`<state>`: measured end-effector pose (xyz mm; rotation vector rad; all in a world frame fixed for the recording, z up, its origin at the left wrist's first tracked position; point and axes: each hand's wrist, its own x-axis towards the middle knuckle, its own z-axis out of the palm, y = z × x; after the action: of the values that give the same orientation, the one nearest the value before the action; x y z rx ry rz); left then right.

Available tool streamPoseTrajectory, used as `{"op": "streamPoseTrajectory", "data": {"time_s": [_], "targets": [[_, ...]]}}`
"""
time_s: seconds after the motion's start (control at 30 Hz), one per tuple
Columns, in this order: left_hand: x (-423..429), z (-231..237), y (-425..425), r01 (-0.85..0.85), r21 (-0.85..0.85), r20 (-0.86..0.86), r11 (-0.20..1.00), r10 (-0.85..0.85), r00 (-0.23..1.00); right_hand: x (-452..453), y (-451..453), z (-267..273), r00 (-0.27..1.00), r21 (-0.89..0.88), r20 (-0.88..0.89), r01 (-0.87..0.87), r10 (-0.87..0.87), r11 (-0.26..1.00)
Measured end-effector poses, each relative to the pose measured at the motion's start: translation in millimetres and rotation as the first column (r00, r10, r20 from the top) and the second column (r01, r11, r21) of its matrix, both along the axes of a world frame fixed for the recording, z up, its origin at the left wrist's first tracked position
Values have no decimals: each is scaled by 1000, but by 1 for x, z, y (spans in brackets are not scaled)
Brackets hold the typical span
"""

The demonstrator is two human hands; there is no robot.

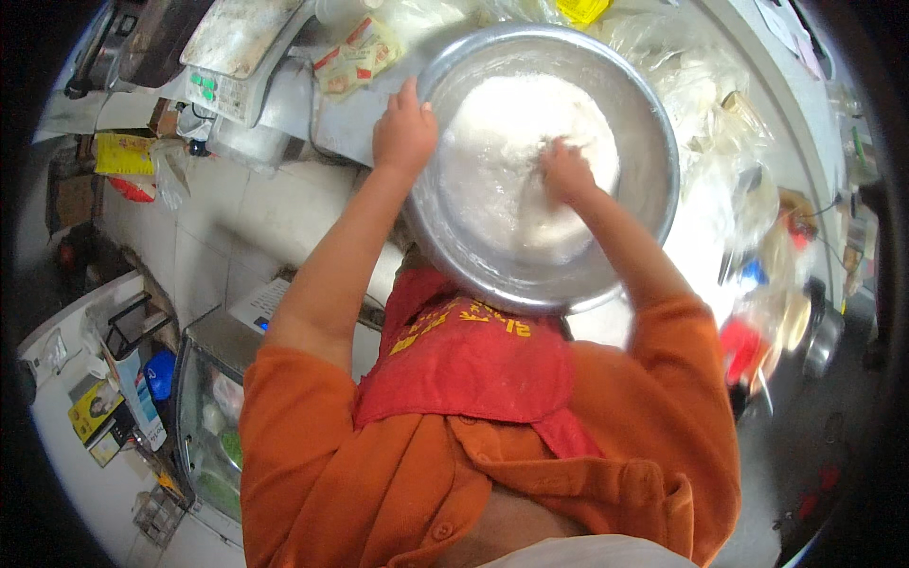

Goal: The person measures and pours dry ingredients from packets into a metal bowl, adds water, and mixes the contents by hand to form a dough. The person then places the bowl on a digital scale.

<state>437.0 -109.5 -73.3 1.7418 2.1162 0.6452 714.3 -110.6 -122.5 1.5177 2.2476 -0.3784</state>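
Observation:
A large round metal basin (643, 213) stands before me, with white powder that looks like flour (497, 135) inside. The powder has a wet-looking, shiny patch near its middle. My right hand (566, 170) is down in the basin, its fingers in the powder and blurred; whether they grip anything is hidden. At the basin's left rim, my left hand (405, 131) rests with its fingers against the outer edge. I cannot tell whether it grips the rim.
A kitchen scale (234, 57) stands at the upper left, near small printed packets (355, 60). Clear plastic bags (710, 135) crowd the basin's right side. A glass-fronted display case (213, 405) is at the lower left. A red apron (469, 369) hangs below the basin.

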Motion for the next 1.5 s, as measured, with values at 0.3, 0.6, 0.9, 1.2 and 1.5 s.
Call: {"op": "streamPoseTrajectory", "data": {"time_s": [0.3,0.6,0.9,1.2,1.5], "targets": [[2,6,1,11,-19,33,1000,-10,999,63,171,-5,922,50,-210,342,-325,938],[-5,-5,-2,1,61,18,998,-2,1000,-157,48,-29,758,-16,-652,19,-25,1000],[-2,-3,-3,-6,75,47,997,2,999,-54,-11,16,915,-296,-168,-401,366,867],[0,5,0,-14,-55,33,998,16,999,-8,6,-14,982,-103,-153,-125,109,987],[-1,1,-2,-29,-1,40,1000,29,999,-33,-31,-6,938,-121,-25,-347,347,930]]}}
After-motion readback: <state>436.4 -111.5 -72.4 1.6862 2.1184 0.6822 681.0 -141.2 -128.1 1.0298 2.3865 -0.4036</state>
